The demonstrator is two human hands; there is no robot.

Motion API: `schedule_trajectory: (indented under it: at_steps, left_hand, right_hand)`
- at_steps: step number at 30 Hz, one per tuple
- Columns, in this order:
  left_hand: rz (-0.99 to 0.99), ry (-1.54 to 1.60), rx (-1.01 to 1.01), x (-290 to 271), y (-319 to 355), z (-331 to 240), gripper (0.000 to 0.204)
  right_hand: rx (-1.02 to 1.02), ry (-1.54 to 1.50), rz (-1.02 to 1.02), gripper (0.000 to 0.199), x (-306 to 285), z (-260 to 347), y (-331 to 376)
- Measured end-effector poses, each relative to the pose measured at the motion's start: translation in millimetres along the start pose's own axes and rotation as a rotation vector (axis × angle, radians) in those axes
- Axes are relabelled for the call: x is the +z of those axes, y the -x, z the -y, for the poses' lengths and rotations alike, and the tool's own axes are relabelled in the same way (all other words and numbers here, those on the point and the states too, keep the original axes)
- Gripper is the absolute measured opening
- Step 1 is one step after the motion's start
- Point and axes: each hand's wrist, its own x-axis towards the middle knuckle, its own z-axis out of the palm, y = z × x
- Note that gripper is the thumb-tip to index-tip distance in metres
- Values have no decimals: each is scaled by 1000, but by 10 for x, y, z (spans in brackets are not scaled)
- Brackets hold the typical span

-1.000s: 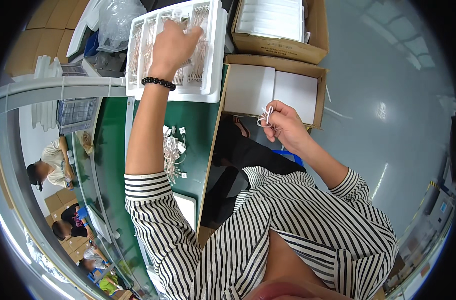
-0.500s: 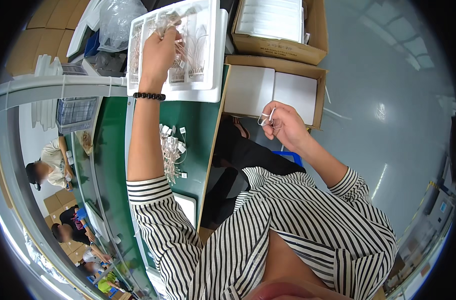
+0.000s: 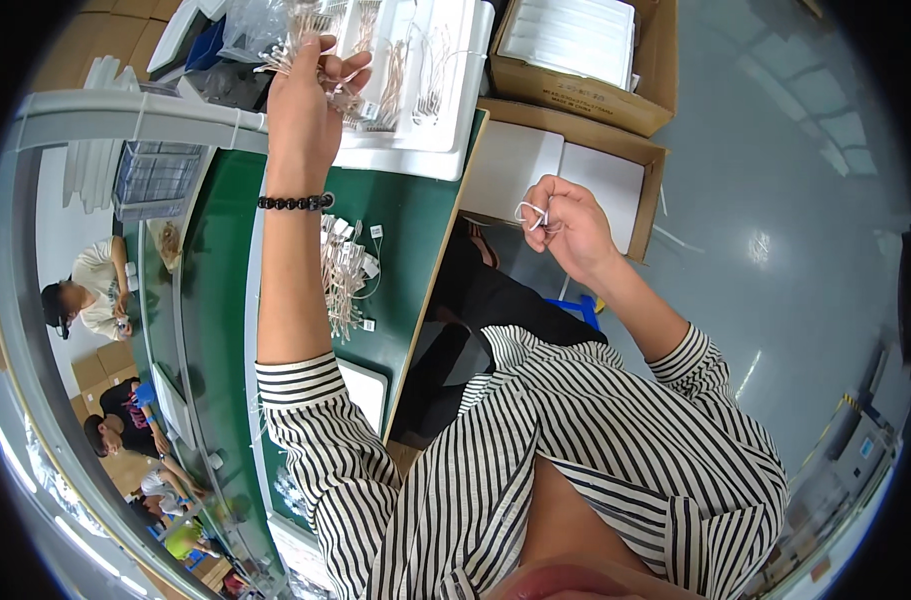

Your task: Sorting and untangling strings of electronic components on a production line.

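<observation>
My left hand (image 3: 305,90), with a black bead bracelet on the wrist, is raised over the white tray (image 3: 445,110) and grips a bundle of thin cables (image 3: 310,30) with small white ends. My right hand (image 3: 565,225) is held out past the edge of the green table (image 3: 415,230), above the floor, and pinches a small loop of white cable (image 3: 531,212) between its fingers. More cable bundles lie in the tray's compartments. A pile of the same cables (image 3: 343,275) rests on the green table below my left forearm.
Two open cardboard boxes (image 3: 575,160) with white sheets inside stand beside the table on the grey floor. A blue wire basket (image 3: 155,175) and plastic bags sit at the far left. Other people (image 3: 85,295) work along the long table at the left rim.
My left hand has lifted a bundle of cables up out of the tray and drawn it toward the left. My right hand stays in place with its cable loop.
</observation>
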Motion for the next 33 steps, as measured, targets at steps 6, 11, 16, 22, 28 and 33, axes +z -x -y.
schedule_trajectory:
  at_steps: [6,11,16,22,28,33]
  left_hand:
    - [105,352,34,-314,108,-69,19]
    - [233,685,58,-862,530,-253,20]
    - [155,812,106,-1266,1192,-342,21]
    - [-92,647,235,-1694,1828,-331,23]
    - [-216,245,129,-1946,2400,-356,28]
    - [-221,93,26,-2071,2703,-318,31]
  right_hand:
    - [13,-20,137,16,76,-29,-73]
    - [64,62,187,30,517,-88,-234]
    - [103,175,372,36,1204,-368,-363]
    - [388,-72,643,18,1676,-877,-365]
    - [379,106,640,22,1988,-1215,-429]
    - [348,225,680,30,2355,-1238,-591]
